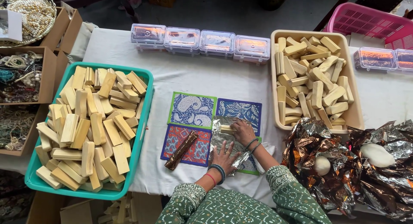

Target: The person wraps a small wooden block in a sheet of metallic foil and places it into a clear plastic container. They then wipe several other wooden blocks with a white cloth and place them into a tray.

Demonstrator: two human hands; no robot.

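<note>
Left hand (pixel 224 157) lies flat, fingers spread, pressing silver foil sheet (pixel 223 140). Right hand (pixel 243 131) grips pale wooden block (pixel 226 129) on the foil. Wrapped stick (pixel 181 150) lies just beside.

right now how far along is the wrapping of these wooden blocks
Done: one wrapped stick lies on the red mat. In hand: the left hand presses the foil sheet flat while the right hand holds a block on it. Left: the green tray and beige tray are full of bare blocks.

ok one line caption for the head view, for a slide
Left hand flattens a foil sheet while the right hand sets a pale block on it, between a green tray and a beige tray.
</note>
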